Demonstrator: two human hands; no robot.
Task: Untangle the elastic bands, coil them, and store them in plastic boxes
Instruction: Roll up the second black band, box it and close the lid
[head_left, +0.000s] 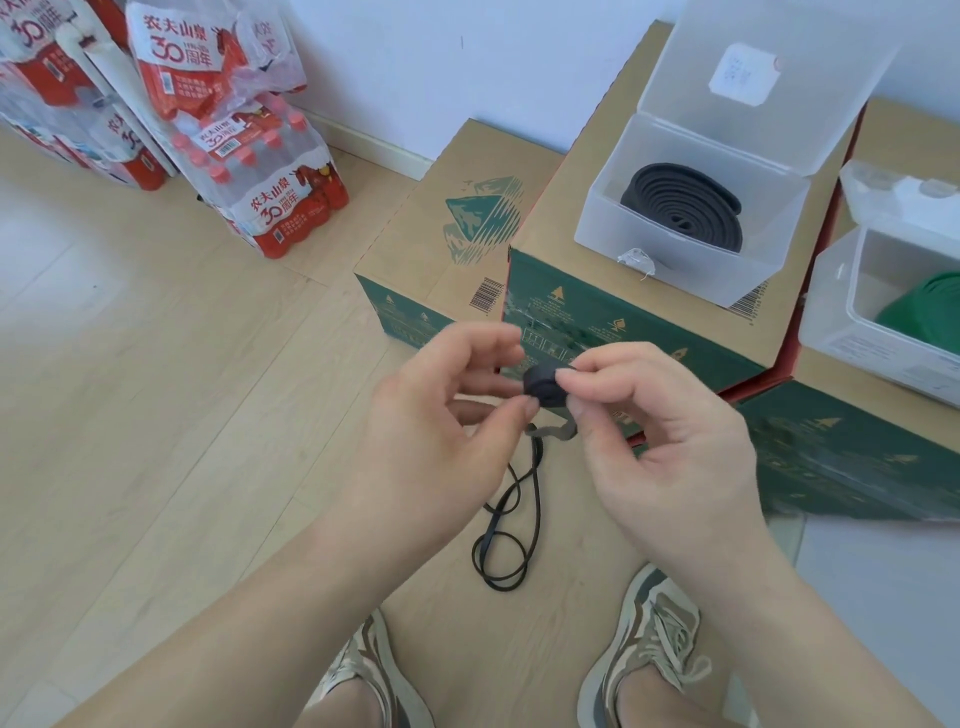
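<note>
The left hand (447, 415) and right hand (649, 431) both pinch the small black coil (540, 387) before the green carton (649, 332); turns should stay tight, with the dangling tail (536, 512) feeding in untwisted.

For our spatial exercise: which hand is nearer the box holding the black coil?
Right. The right hand is below the box; the left hand lies farther off, lower-left.

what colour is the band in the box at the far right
Green; the band shows best in the head view, inside the clear box.
</note>
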